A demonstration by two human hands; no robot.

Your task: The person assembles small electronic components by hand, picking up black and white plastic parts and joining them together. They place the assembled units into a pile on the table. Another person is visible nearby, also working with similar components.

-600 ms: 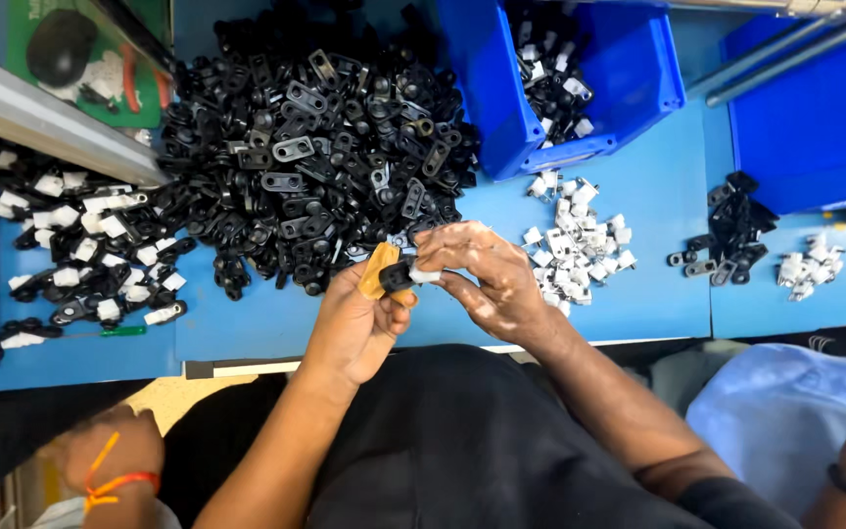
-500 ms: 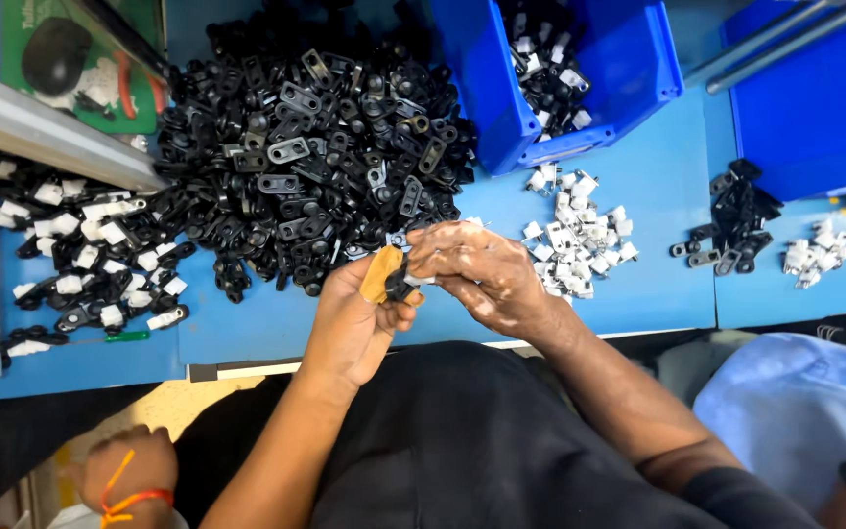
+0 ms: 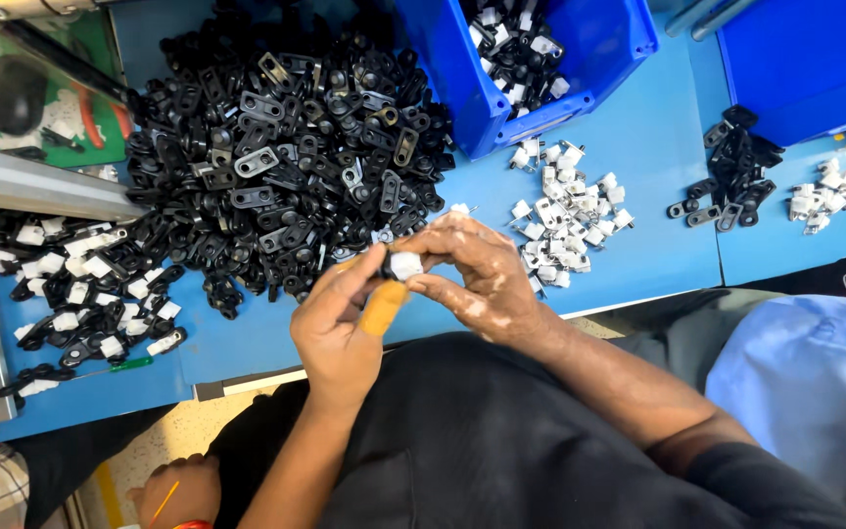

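At frame centre, the left hand (image 3: 340, 328) pinches a black clip (image 3: 385, 263) while right hand (image 3: 477, 274) fingers grip the white insert (image 3: 405, 264); keeping both square above the surface (image 3: 638, 176) should help seating.

Blue bench (image 3: 638, 167), seen from above. Centre to far edge: large heap of black plastic brackets (image 3: 286, 147). Right of heap, at far edge: blue bin (image 3: 580, 59) w/ mixed black and white parts. In front of bin, towards near edge: small pile of white clips (image 3: 565, 211). Right end: small cluster of black brackets (image 3: 731, 171), beside it a few white clips (image 3: 822, 194); second blue bin (image 3: 805, 54) at far right corner. Left end: spread of assembled black-and-white pieces (image 3: 80, 294), green-handled tool (image 3: 124, 364) near front edge.
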